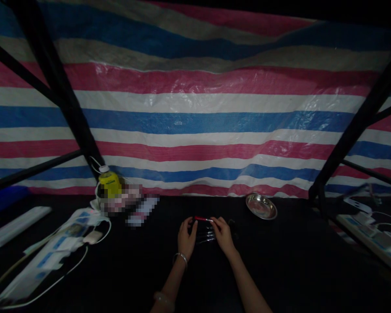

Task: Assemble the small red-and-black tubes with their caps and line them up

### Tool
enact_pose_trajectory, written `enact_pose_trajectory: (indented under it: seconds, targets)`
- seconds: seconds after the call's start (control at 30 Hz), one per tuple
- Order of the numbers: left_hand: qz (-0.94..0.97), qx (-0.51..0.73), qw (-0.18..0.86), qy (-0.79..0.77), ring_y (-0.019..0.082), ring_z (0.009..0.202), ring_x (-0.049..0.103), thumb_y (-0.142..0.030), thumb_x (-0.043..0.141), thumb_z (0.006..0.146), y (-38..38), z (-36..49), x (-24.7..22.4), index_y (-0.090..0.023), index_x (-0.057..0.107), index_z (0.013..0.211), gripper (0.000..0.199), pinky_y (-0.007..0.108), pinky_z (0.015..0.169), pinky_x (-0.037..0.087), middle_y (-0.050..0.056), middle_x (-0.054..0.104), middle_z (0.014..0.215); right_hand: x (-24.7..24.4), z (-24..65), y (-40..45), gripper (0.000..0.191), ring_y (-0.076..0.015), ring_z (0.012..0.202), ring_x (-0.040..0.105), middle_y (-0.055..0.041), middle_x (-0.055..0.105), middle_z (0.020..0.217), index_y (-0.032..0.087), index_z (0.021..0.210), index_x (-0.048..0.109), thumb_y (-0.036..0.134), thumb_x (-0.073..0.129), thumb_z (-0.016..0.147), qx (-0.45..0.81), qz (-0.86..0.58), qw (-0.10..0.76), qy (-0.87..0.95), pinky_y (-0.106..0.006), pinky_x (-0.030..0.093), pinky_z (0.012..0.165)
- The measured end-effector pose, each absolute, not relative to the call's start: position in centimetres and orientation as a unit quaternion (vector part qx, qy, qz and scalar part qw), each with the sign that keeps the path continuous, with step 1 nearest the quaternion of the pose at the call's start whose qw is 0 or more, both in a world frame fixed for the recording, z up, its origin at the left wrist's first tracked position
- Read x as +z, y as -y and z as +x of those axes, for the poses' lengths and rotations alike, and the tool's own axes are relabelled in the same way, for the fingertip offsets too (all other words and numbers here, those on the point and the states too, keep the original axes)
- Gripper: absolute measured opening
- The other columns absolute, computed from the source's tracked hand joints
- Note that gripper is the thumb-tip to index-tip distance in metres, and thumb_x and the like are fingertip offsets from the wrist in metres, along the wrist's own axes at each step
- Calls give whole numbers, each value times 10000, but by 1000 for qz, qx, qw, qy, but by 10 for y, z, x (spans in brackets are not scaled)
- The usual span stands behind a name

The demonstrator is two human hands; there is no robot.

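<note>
Head view: a slim red rod [202, 218] was pinched at its nine o'clock end by the left hand [186, 237] and at its three o'clock end by the right hand [223, 237], at twelve o'clock of some dark rods [208, 236] with silvery bands on the black table [208, 274]. From the hands, a shiny metal dish [261, 206] was seen at two o'clock and a yellow bottle [111, 184] at ten.

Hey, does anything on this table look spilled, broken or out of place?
Nothing spilled or broken shows in this dim view, the held red stick included. Only the left side seems untidy: a white cable loops loosely beside the power strip.
</note>
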State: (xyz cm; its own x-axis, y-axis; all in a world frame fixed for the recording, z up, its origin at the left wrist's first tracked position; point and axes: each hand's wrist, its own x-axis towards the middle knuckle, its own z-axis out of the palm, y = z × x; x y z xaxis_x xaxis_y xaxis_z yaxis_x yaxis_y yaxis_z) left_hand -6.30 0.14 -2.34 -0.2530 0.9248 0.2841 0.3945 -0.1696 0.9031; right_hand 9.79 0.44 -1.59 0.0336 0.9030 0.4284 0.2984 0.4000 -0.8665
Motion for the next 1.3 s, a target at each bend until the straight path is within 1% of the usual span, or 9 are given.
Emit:
enact_pose_trajectory:
  seconds: [0.17, 0.33, 0.47, 0.63, 0.7, 0.83, 0.97, 1.1, 1.3]
  targets:
    - [561, 516, 235, -603, 206, 840, 583, -396, 459, 791, -4, -64, -27, -152, 548, 1054, 369, 396, 807, 481, 92, 587, 975, -20, 100, -4, 272, -209, 774, 463, -52, 566, 736, 277, 948, 693, 436, 505, 834, 259, -493, 506, 659, -351, 372, 745]
    - [588, 491, 220, -605, 197, 851, 587, -224, 432, 769, -6, -66, -31, -171, 566, 1032, 300, 399, 829, 474, 78, 609, 957, -22, 101, -6, 226, -221, 769, 428, -52, 551, 728, 291, 920, 703, 420, 580, 780, 301, -490, 527, 626, -368, 343, 778]
    - [600, 475, 212, -607, 199, 869, 585, -194, 413, 771, -7, -67, -31, -171, 589, 996, 286, 390, 835, 471, 75, 626, 936, -26, 101, -7, 204, -226, 774, 420, -54, 544, 732, 289, 916, 704, 371, 602, 760, 298, -495, 537, 614, -380, 329, 807]
    - [616, 458, 199, -609, 211, 916, 576, -274, 409, 813, -5, -66, -27, -183, 605, 980, 273, 396, 859, 453, 75, 630, 961, -29, 102, -8, 306, -220, 813, 434, -50, 534, 805, 268, 1098, 618, 307, 473, 831, 254, -511, 538, 620, -388, 340, 825]
    - [630, 442, 191, -610, 215, 952, 564, -324, 408, 832, -2, -64, -24, -182, 599, 1015, 301, 397, 876, 438, 80, 621, 1004, -27, 103, -7, 316, -218, 842, 445, -55, 538, 855, 249, 1119, 589, 301, 433, 849, 238, -520, 554, 605, -396, 337, 855]
    - [668, 372, 164, -623, 235, 1102, 487, -420, 412, 845, 5, -59, -15, -226, 563, 1125, 373, 423, 924, 379, 72, 567, 1169, -22, 105, -6, 256, -220, 914, 461, -73, 540, 946, 233, 1020, 566, 365, 408, 867, 236, -535, 609, 536, -380, 334, 882]
    - [722, 294, 137, -611, 246, 1205, 401, -481, 407, 844, 11, -53, -10, -259, 512, 1215, 446, 446, 971, 308, 77, 483, 1303, -19, 108, -6, 253, -223, 889, 468, -70, 536, 898, 241, 938, 545, 442, 413, 858, 237, -551, 619, 506, -365, 349, 853]
    - [751, 258, 119, -597, 262, 1242, 359, -517, 395, 840, 13, -51, -11, -229, 447, 1283, 531, 468, 986, 272, 110, 426, 1358, -20, 115, -7, 291, -225, 844, 465, -72, 563, 868, 240, 894, 574, 469, 399, 855, 204, -579, 602, 510, -363, 355, 821]
    - [759, 245, 105, -593, 274, 1250, 349, -553, 387, 830, 13, -50, -15, -227, 431, 1298, 572, 488, 990, 261, 118, 405, 1375, -20, 123, -6, 287, -225, 828, 487, -64, 644, 860, 228, 847, 661, 466, 510, 793, 192, -580, 608, 507, -374, 315, 837]
